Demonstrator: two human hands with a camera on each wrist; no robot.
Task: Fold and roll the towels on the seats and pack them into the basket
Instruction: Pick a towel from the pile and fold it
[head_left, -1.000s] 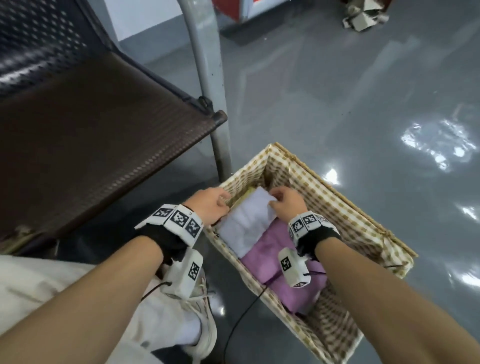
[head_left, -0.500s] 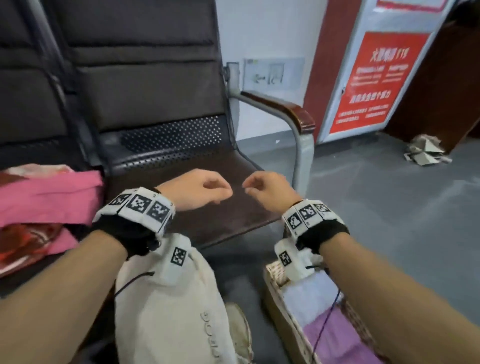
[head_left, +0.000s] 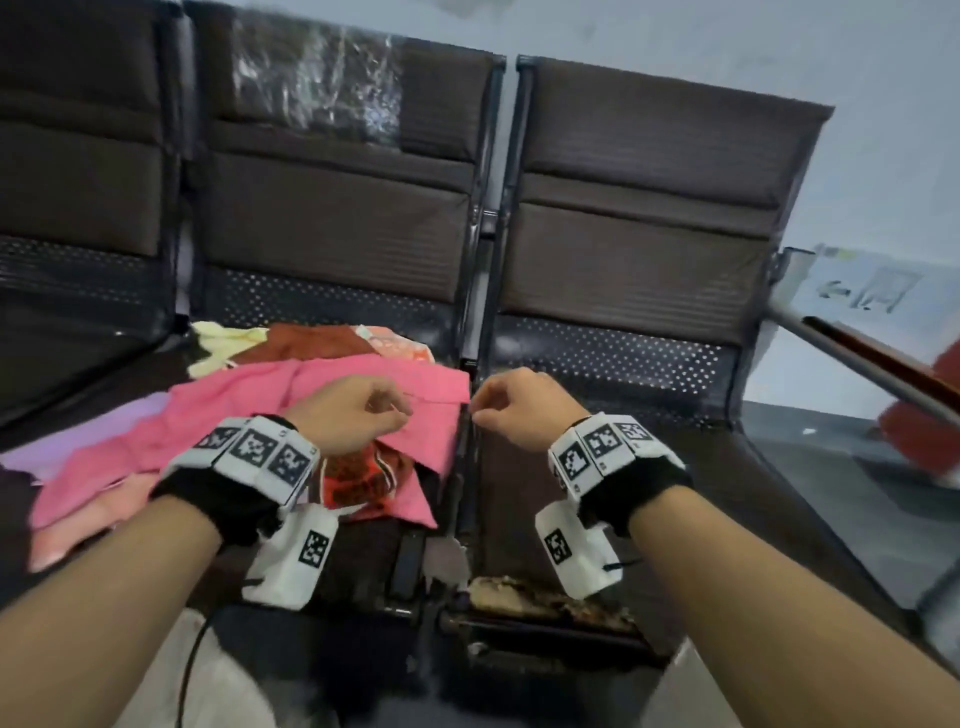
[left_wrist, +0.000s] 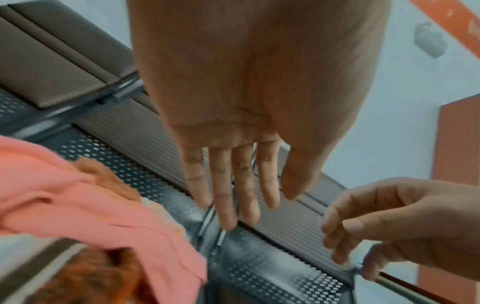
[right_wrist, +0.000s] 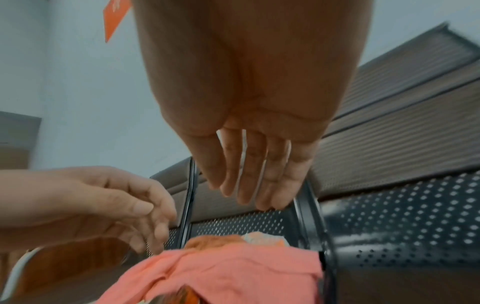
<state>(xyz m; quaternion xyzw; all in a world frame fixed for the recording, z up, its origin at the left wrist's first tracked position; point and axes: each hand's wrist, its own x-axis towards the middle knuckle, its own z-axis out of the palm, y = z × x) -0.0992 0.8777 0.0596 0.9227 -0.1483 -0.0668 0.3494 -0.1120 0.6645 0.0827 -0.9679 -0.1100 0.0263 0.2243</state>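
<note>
A pile of towels lies on the middle seat. On top is a pink towel (head_left: 249, 431) (left_wrist: 78, 205) (right_wrist: 233, 273), with an orange-brown patterned towel (head_left: 358, 480) under it, a yellow towel (head_left: 218, 343) behind and a lavender towel (head_left: 78, 436) at the left. My left hand (head_left: 358, 410) (left_wrist: 228, 185) hovers just above the pink towel's right part, fingers relaxed and holding nothing. My right hand (head_left: 519, 405) (right_wrist: 254, 164) hangs beside it over the gap between the seats, loosely curled with nothing in it. The basket is out of view.
Dark brown padded seats stand in a row against a pale wall. The right seat (head_left: 597, 493) has a worn front edge (head_left: 545, 597) and a metal armrest (head_left: 883, 364) at its far side. Grey floor lies to the right.
My hands have left the basket on the floor, where they were on a white towel. They rose and moved left to the towel pile, and my view swung up to the seats.
</note>
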